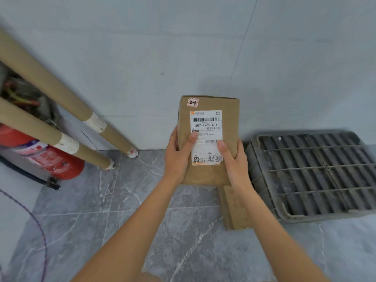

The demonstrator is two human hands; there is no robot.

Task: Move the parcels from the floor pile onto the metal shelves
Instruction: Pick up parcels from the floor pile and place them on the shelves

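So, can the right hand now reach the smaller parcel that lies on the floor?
Probably not yet: the right hand and the left hand both hold the labelled parcel. The smaller parcel lies just beneath the right wrist, with nothing else in the way.

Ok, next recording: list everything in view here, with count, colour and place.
held parcel: 1, brown with a white label, centre, in both hands
floor parcel: 1, brown, on the floor under the right forearm
cardboard tubes: 2, tan, leaning at left
fire extinguisher: 1, red, lower left by the wall
plastic pallet: 1, grey, slatted, right, against the wall
cord: 1, purple, far left
floor: grey marbled tiles
left hand: grip on the parcel's left edge
right hand: grip on the parcel's right edge
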